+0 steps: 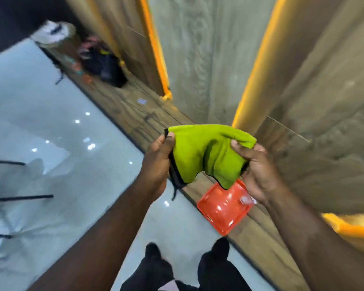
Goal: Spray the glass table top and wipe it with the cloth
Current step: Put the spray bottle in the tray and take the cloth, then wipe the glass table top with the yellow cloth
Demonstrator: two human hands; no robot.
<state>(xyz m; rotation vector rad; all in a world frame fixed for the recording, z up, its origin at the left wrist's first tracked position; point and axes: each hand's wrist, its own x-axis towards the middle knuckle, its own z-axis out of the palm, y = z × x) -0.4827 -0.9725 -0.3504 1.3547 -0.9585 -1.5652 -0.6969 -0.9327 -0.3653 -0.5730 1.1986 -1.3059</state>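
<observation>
You held both forearms out ahead of you, angled toward each other. Your left hand (158, 156) pinched the left edge of the green cloth (204, 156) under its thumb; your right hand (259, 171) gripped its right side, fingers curled, palm turned toward you.

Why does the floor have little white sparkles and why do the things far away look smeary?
In the head view, the sparkles are ceiling lights mirrored in the shiny floor; the bags by the wall are smeared by motion blur; the green cloth between the left hand and right hand looks sharper; the wide lens bends the orange strips.
</observation>
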